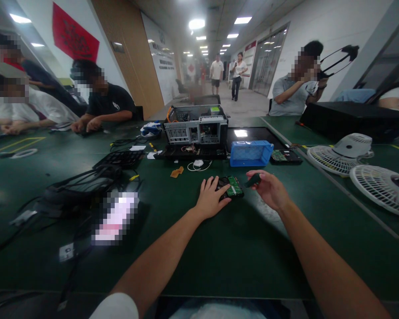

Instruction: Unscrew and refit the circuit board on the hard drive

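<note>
A hard drive (pixel 234 187) with a green circuit board facing up lies on the green table in front of me. Across its left part rests my left hand (pixel 211 197), fingers spread and flat, thumb by the near edge. Part of the drive is hidden under these fingers. Just right of the drive, my right hand (pixel 267 188) is closed on a short dark tool that looks like a screwdriver (pixel 253 180). Its narrow end points left towards the drive, seemingly a little apart from it; the tip is too small to make out.
Beyond the drive stand a blue plastic bin (pixel 248 155) and an open computer case (pixel 196 128). Another circuit board (pixel 282 156) lies right of the bin. White fan parts (pixel 339 155) are at the right, cables and a blurred lit phone (pixel 116 219) at the left. Several people sit around.
</note>
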Action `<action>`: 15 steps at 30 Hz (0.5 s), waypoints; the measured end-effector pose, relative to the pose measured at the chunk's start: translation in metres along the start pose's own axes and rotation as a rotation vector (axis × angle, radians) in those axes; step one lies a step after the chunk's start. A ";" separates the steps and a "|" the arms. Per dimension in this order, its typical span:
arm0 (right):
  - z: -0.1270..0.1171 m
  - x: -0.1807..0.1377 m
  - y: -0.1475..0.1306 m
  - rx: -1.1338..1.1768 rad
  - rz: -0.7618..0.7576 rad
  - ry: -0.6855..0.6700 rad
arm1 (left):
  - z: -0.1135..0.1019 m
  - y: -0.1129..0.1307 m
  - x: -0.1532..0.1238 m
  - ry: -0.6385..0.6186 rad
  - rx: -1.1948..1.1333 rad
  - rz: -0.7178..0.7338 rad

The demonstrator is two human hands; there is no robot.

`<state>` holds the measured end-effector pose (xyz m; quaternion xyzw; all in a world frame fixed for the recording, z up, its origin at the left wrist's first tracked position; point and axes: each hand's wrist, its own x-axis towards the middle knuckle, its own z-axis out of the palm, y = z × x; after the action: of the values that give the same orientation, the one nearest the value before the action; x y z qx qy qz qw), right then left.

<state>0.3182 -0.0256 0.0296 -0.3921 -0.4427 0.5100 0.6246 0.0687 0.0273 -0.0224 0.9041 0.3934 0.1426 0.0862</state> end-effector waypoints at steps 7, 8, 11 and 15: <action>0.007 -0.005 -0.007 0.027 0.007 -0.106 | 0.002 0.001 0.000 0.010 0.007 -0.002; 0.007 -0.006 -0.009 0.031 0.019 -0.121 | 0.003 0.000 0.001 0.012 0.010 -0.005; 0.006 -0.006 -0.011 0.025 0.043 -0.165 | 0.005 0.000 0.001 0.016 0.012 -0.009; 0.005 -0.005 -0.010 -0.005 0.045 -0.186 | 0.005 -0.002 0.001 0.013 0.007 -0.003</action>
<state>0.3163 -0.0321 0.0399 -0.3545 -0.4911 0.5568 0.5684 0.0701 0.0292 -0.0275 0.9029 0.3958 0.1469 0.0806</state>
